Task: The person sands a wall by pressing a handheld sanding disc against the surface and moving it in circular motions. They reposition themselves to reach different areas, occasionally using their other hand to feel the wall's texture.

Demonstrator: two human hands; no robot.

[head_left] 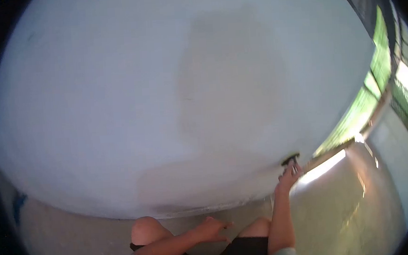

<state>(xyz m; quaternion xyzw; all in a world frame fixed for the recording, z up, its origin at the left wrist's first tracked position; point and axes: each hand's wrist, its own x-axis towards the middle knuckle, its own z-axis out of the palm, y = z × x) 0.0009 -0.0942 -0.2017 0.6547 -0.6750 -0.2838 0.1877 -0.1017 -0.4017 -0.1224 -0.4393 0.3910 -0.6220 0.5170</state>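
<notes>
A dark tool with a yellowish-green edge (290, 158) is in my right hand (288, 175), its flat side against the lower right part of the pale wall (95, 101). My right arm reaches forward, with the fingers wrapped round the tool's back. Between my knees, my left hand (213, 230) hangs over the floor, its fingers apart and nothing in them. A wide darker patch, seemingly a shadow, lies on the middle of the wall.
The wall's base meets a grey floor (88, 228) just past my knees. To the right is a bright opening (353, 123) with green beyond it and a sill along its lower edge. Something blue (19, 204) is at the far left.
</notes>
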